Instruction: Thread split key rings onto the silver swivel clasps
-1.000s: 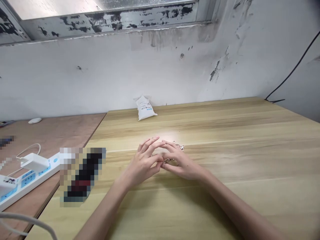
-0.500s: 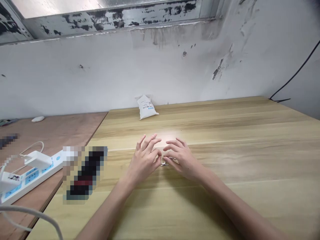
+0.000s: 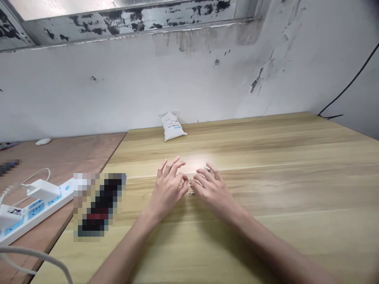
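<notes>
Chain: thin metal chain [image 3: 190, 182] lies well in front of the white sachet [image 3: 172, 126]
Grip: left hand [image 3: 167, 190] and right hand [image 3: 214, 194] half open, fingers curled beside it; any hold cannot be told
Handling: likely light, limp; clasp [image 3: 191, 193] offers the firmest pinch

The small metal pieces [image 3: 192, 187] between the left hand [image 3: 167, 190] and right hand [image 3: 214, 193] are too small to be identified; whether they are touched by the fingers cannot be told; the dark object [image 3: 99, 206] beside the hands is blurred beyond naming, as is the smaller object [image 3: 8, 167] further left; the print on the white packet [image 3: 172, 126] is too small to be read; the power strip [image 3: 32, 217] is cut off by the left edge.
</notes>
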Available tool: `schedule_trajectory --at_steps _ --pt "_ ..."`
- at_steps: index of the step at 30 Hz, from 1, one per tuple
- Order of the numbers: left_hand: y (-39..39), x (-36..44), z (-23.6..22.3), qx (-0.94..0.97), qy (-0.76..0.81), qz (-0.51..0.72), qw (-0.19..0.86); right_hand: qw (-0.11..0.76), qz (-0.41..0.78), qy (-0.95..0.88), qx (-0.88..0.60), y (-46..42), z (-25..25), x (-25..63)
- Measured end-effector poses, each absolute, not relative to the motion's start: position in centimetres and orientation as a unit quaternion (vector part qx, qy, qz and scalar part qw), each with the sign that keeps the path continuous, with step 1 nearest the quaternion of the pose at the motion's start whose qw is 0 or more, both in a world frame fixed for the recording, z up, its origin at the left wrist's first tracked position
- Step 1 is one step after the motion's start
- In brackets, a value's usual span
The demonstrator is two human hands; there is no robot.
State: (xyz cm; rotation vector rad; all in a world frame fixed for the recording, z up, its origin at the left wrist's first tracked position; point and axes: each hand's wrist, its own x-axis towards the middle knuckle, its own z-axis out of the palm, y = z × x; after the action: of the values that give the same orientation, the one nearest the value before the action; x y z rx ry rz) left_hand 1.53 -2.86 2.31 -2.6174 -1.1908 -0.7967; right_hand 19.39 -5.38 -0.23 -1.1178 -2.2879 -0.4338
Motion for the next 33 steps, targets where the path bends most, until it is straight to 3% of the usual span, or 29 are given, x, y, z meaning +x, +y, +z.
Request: schedule_trajectory --at_steps 6,15,19,22,28,33 --pt "-2.5 0.7 2.8 -0.864 -0.419 -0.28 0.01 0.251 -0.198 -0.86 -0.398 -5.6 -0.1 19.6" --pt "-2.7 0.7 3.4 -0.872 -0.375 -0.313 0.028 0.358 0.116 -0.817 -0.436 -4.9 0.9 20.0" --pt "-3.0 1.0 3.5 -0.875 -0.353 -0.327 0.062 0.369 0.175 -0.813 -0.415 -4.7 0.8 20.2" --pt "-2.9 0.9 3.5 -0.877 -0.349 -0.32 0.081 0.355 0.104 -0.832 -0.414 -4.1 0.7 21.0" --pt "-2.7 1.0 3.1 -0.867 -0.398 -0.295 0.042 0.35 -0.159 -0.816 -0.431 -4.0 1.9 21.9" --pt "-2.1 0.6 2.7 -0.882 -0.405 -0.242 0.017 0.382 -0.241 -0.848 -0.277 -5.9 2.1 19.7"
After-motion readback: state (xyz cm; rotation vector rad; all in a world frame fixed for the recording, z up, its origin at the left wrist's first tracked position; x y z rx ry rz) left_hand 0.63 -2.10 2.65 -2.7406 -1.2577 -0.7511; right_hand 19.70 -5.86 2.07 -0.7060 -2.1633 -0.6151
